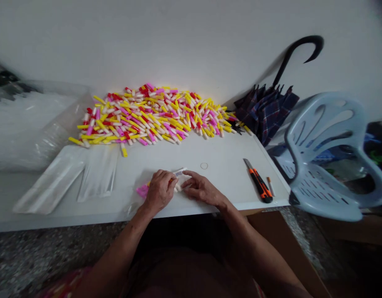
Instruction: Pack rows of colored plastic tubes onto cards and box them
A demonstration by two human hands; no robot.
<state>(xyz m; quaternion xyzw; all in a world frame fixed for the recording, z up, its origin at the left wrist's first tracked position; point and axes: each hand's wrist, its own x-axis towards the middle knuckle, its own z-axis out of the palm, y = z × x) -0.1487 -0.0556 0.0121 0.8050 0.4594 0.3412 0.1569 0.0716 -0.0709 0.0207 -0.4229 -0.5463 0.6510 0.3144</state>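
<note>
Near the front edge of the white table, my left hand [161, 189] is wrapped round a small bundle of pink, yellow and white pieces [142, 191], whose pink ends stick out on its left. My right hand [203, 189] is at the bundle's right end, fingers apart and slightly curled, the fingertips near a small white strip [180, 171]. Whether they touch it is hard to tell. Just beyond my right hand a thin ring [204, 166] lies on the table. A large heap of pink, yellow, red and white pieces [147, 116] spreads along the wall.
Clear plastic sleeves [98, 174] and a big plastic bag [39, 128] are on the left. An orange and black cutter [258, 181] lies at the right beside a small stick [270, 186]. Beyond are a folded umbrella [265, 109] and a light blue chair [327, 165].
</note>
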